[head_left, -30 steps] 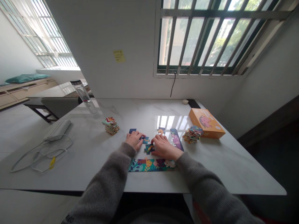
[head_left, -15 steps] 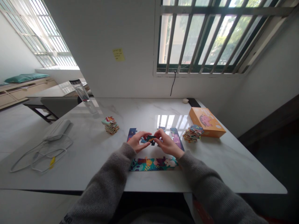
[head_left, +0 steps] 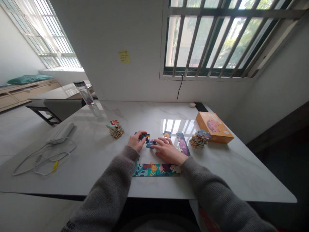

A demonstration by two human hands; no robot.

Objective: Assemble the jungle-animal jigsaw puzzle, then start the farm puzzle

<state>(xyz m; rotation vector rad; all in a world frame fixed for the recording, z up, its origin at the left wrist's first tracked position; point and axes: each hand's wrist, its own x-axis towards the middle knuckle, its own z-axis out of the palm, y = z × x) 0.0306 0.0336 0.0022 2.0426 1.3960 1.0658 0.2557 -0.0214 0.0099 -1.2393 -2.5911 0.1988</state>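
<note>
My left hand (head_left: 137, 141) pinches a dark puzzle piece (head_left: 145, 137) at the upper left of the laid-out pieces. My right hand (head_left: 169, 151) has its fingers spread low over the table, fingertips at a blue puzzle piece (head_left: 150, 145). Nearest my body lies a joined teal strip (head_left: 156, 170) with leaves and a white animal. A purple strip (head_left: 182, 144) stands to the right of my right hand. Beyond its fingers is a small piece with an orange shape (head_left: 167, 134). The left strip is mostly hidden by my left hand.
Puzzle pieces are stacked at left (head_left: 115, 129) and right (head_left: 200, 139). An orange box (head_left: 214, 127) sits behind the right stack. A clear bottle (head_left: 87, 96), a white device (head_left: 60, 132) with cables and a black object (head_left: 201, 107) are also on the table (head_left: 96, 167).
My left hand has moved slightly left and now has the dark piece low at the upper left. My right hand has let go of that piece and spread its fingers over the blue one.
</note>
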